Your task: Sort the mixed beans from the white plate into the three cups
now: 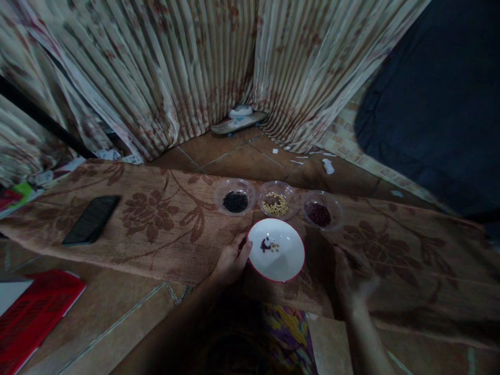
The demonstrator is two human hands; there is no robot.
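A white bowl [276, 263] with a red rim stands on the cloth, with a few dark red and yellowish beans [269, 245] inside. My left hand [233, 259] grips its left rim, thumb over the edge. To the right of the bowl, apart from it, my right hand [354, 278] is smeared by motion; its fingers and anything in them do not show clearly. Just beyond the bowl three clear plastic tubs stand in a row: one of black beans [235, 202], one of yellow soybeans [275, 204] and one of dark red beans [319, 214].
A brown flower-patterned cloth [187, 255] covers the long table. A black phone [92, 220] lies at its left. Striped curtains [195, 67] hang behind, with a skateboard [239, 124] on the tiled floor. A red slotted object [41, 317] is at lower left.
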